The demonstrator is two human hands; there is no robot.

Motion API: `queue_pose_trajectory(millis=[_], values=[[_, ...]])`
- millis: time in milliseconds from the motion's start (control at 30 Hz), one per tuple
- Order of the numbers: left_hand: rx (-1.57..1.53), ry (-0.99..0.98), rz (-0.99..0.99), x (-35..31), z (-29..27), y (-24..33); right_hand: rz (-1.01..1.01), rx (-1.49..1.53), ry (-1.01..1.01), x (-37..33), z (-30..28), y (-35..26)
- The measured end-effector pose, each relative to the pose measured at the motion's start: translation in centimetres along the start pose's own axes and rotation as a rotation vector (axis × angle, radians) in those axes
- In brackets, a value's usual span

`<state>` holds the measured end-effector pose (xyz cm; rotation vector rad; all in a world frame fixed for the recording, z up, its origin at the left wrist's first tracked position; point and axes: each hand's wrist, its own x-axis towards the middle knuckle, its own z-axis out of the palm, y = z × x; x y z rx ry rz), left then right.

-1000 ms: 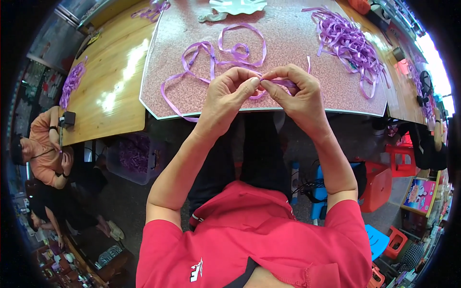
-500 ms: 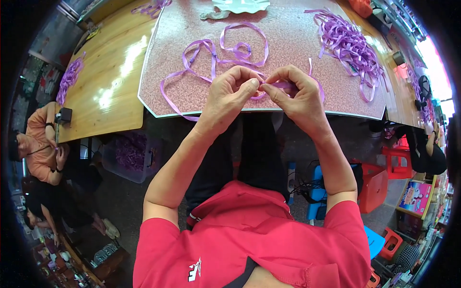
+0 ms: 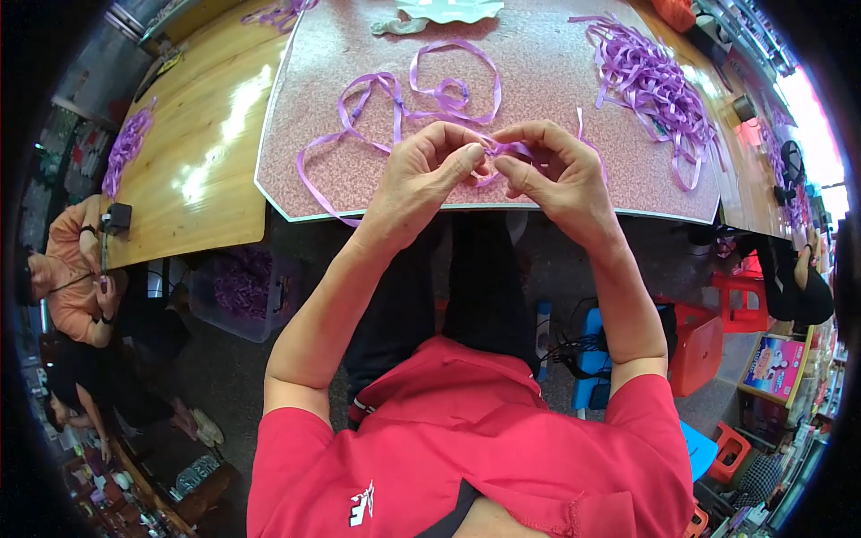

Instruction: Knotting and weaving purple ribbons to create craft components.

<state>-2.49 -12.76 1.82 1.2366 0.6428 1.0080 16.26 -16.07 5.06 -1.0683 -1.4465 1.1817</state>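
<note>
We pinch the purple ribbon (image 3: 499, 149) between our left hand (image 3: 429, 172) and right hand (image 3: 552, 170), just above the pink surface (image 3: 556, 81), apparently mid-fold, which likely calls next for a tight, steady pinch.

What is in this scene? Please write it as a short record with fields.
left hand: pinches the purple ribbon at its fingertips
right hand: pinches the same ribbon, close to the left hand
ribbon on mat: long loops trail away over the pink speckled mat
other ribbon: a pile of cut purple strips at the mat's right
table: wooden table under the mat
below table: clear bin of purple ribbon
</note>
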Motion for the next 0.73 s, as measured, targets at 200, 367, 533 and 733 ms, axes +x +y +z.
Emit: queue_pose_trajectory(millis=[200, 367, 533, 733], values=[[0.024, 0.001, 0.008, -0.2, 0.0, 0.0, -0.107, -0.298, 0.053, 0.2, -0.5, 1.1], [0.150, 0.012, 0.026, -0.3, -0.2, -0.2, -0.183, -0.586, 0.011, 0.1, -0.6, 0.0], [0.186, 0.013, 0.032, -0.4, 0.1, -0.1, -0.194, -0.442, 0.011, 0.1, -0.4, 0.9], [0.213, 0.010, 0.043, -0.6, 0.1, 0.0, -0.175, -0.393, 0.007, 0.0, -0.1, 0.8]])
